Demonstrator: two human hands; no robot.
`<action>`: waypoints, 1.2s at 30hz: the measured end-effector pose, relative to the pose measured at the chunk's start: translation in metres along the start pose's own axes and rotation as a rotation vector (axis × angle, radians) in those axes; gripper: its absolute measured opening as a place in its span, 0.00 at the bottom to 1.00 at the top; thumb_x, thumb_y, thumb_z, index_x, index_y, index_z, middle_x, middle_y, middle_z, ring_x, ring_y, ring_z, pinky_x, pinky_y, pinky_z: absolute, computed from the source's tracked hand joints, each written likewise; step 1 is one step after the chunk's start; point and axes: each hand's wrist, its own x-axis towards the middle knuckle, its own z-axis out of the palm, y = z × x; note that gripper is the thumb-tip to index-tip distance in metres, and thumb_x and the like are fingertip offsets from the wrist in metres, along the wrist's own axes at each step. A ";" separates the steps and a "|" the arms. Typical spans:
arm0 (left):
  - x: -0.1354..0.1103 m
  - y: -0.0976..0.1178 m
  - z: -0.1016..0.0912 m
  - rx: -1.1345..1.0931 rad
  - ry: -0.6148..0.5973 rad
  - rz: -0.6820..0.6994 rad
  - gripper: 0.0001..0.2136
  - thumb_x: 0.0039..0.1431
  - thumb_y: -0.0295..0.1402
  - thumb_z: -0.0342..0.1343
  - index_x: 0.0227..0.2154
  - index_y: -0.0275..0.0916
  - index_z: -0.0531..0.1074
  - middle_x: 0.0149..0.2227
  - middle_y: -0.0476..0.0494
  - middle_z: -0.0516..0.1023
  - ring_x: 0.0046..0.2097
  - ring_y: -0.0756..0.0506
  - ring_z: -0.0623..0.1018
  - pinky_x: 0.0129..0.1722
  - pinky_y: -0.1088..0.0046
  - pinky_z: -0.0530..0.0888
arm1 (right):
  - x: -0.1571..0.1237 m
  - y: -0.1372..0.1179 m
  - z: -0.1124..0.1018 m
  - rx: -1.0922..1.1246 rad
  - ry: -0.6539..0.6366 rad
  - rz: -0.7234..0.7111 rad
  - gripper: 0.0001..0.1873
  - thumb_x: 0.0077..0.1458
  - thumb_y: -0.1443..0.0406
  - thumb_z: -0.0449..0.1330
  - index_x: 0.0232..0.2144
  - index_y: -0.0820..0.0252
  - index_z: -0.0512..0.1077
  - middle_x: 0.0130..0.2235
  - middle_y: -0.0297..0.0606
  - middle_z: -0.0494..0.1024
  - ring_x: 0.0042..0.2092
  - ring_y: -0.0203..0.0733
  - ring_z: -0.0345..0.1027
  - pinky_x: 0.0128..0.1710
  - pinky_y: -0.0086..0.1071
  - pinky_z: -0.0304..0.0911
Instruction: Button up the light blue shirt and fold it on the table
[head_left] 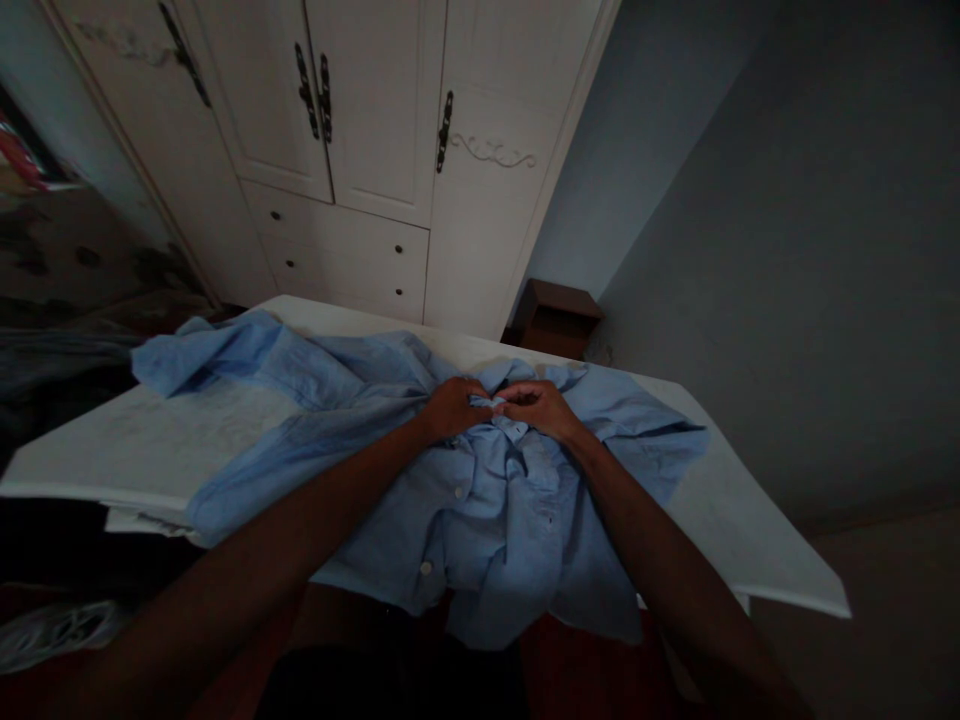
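White worktop (150,440): a pale slab lying slantwise across the view, bare at its left end, its near edge facing the person.
Blue sleeve (195,355): spread out to the far left of the worktop, crumpled, its end near the far edge.
Wardrobe (360,150): cream doors with dark handles and small drawers below, standing behind the worktop.
Left hand (452,408): resting on the shirt (487,520) at the collar end, fingers (471,400) curled in and pinching a fold of the cloth, knuckles just touching the other hand.
Shirt: light blue, buttoned kind, lying front up in the middle of the worktop, rumpled, collar away from the person, hem hanging over the near edge; small white buttons show along the front.
Right hand (541,405): on the same collar area, fingers bent and gripping the cloth right beside the left ones.
Brown cabinet (559,315): low, beyond the worktop, beside the wardrobe's right edge.
Grey wall (787,250): plain, filling the right side.
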 end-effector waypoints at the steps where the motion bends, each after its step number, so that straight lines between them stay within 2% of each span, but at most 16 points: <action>1: 0.000 0.001 0.000 0.002 -0.006 0.001 0.10 0.49 0.38 0.58 0.27 0.36 0.79 0.29 0.47 0.79 0.35 0.47 0.77 0.37 0.75 0.71 | 0.000 0.000 0.000 0.002 -0.003 0.000 0.12 0.41 0.59 0.68 0.29 0.60 0.79 0.25 0.33 0.78 0.25 0.34 0.68 0.25 0.27 0.62; 12: 0.003 -0.001 -0.002 0.088 -0.041 -0.015 0.10 0.49 0.35 0.59 0.31 0.36 0.80 0.33 0.45 0.81 0.37 0.45 0.78 0.40 0.74 0.72 | -0.002 -0.002 0.008 -0.078 0.059 -0.023 0.09 0.39 0.62 0.65 0.27 0.61 0.78 0.25 0.34 0.78 0.25 0.35 0.68 0.26 0.27 0.63; 19: 0.002 0.000 0.000 0.285 -0.038 -0.011 0.12 0.52 0.37 0.58 0.37 0.39 0.80 0.41 0.42 0.82 0.45 0.42 0.78 0.47 0.70 0.71 | -0.005 -0.013 0.006 -0.412 0.032 -0.250 0.05 0.44 0.66 0.63 0.28 0.60 0.78 0.26 0.32 0.75 0.28 0.35 0.67 0.30 0.27 0.61; 23: 0.000 0.004 -0.001 0.331 -0.032 -0.032 0.12 0.53 0.38 0.58 0.38 0.39 0.80 0.40 0.41 0.82 0.44 0.42 0.78 0.46 0.70 0.71 | -0.005 -0.013 0.008 -0.501 0.039 -0.302 0.04 0.46 0.68 0.61 0.27 0.60 0.77 0.25 0.31 0.72 0.28 0.34 0.64 0.30 0.27 0.59; 31: 0.001 0.007 -0.002 0.277 0.012 -0.027 0.11 0.53 0.36 0.58 0.36 0.37 0.79 0.39 0.41 0.81 0.42 0.43 0.78 0.45 0.71 0.71 | -0.003 -0.010 0.013 -0.441 0.093 -0.262 0.04 0.44 0.68 0.60 0.24 0.59 0.75 0.23 0.30 0.70 0.27 0.34 0.62 0.28 0.27 0.57; 36: 0.000 0.003 -0.005 0.228 0.001 0.023 0.10 0.51 0.34 0.59 0.36 0.38 0.79 0.39 0.43 0.81 0.42 0.44 0.78 0.46 0.71 0.71 | -0.002 -0.005 0.009 -0.254 0.072 -0.130 0.07 0.45 0.63 0.61 0.25 0.59 0.77 0.24 0.31 0.74 0.26 0.35 0.64 0.26 0.27 0.58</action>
